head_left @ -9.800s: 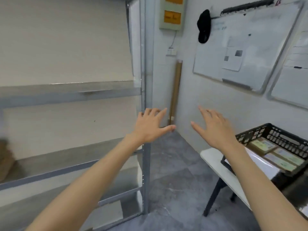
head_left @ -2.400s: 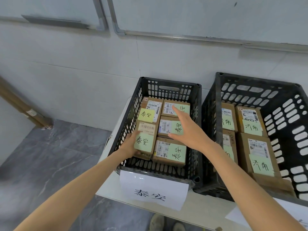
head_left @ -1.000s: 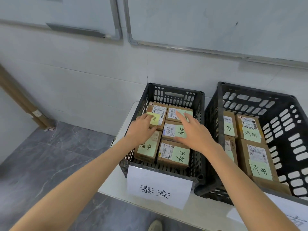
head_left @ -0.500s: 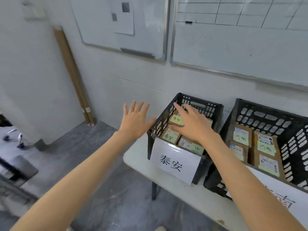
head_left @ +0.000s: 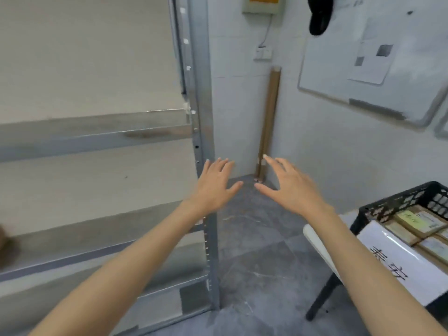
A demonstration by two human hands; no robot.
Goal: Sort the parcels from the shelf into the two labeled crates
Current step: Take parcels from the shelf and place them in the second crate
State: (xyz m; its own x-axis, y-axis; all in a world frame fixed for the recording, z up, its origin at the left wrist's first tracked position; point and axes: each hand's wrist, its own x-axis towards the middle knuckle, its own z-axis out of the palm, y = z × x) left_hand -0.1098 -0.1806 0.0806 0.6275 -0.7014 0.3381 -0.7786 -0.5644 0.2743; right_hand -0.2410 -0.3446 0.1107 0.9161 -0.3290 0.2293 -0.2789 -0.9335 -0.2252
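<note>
A grey metal shelf (head_left: pixel 97 134) fills the left half of the view, its boards bare here; a blurred brown shape (head_left: pixel 6 246) shows at the far left edge. My left hand (head_left: pixel 215 185) floats in front of the shelf's upright post, fingers spread, holding nothing. My right hand (head_left: pixel 291 187) hovers beside it over the floor, also spread and holding nothing. At the right edge a black crate (head_left: pixel 392 204) with a white paper label (head_left: pixel 397 260) holds brown parcels (head_left: pixel 421 221) with green notes.
The crate stands on a white table (head_left: pixel 317 243) with a dark leg. A brown tube (head_left: pixel 269 122) leans in the corner. A whiteboard (head_left: pixel 378 59) hangs on the right wall. Grey tiled floor (head_left: pixel 261 251) lies between shelf and table.
My view has swung left from the crates to the shelf. Both hands came away from the crate and now hover with nothing in them in front of the shelf post.
</note>
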